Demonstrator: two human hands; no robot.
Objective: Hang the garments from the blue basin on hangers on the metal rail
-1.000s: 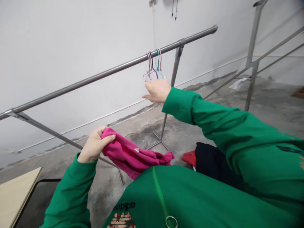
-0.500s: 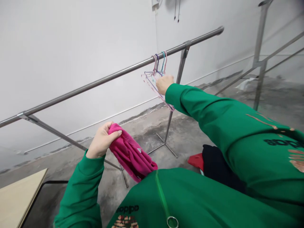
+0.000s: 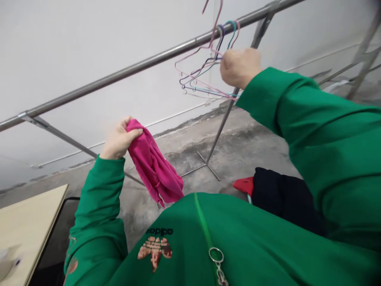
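My left hand [image 3: 119,139] pinches a bright pink garment [image 3: 154,163] by its upper end, and the folded cloth hangs down in front of me; what kind of garment it is, I cannot tell. Up at the rail, my right hand [image 3: 240,66] is closed around a pink wire hanger [image 3: 195,53], whose hook is lifted off and stands above the rail. Just beside and behind that hand, several purple, teal and pink hangers [image 3: 230,33] dangle from the metal rail [image 3: 143,72].
Dark navy clothing [image 3: 279,194] and a red piece [image 3: 244,184] lie low on the right. A pale wooden tabletop [image 3: 32,222] stands at the lower left. The rack's foot [image 3: 206,163] rests on the grey concrete floor. Another metal frame [image 3: 361,65] is at the right.
My right hand has risen and lifted the pink hanger's hook off the rail. The pink garment, still in my left hand, sits higher and slightly further left in view.
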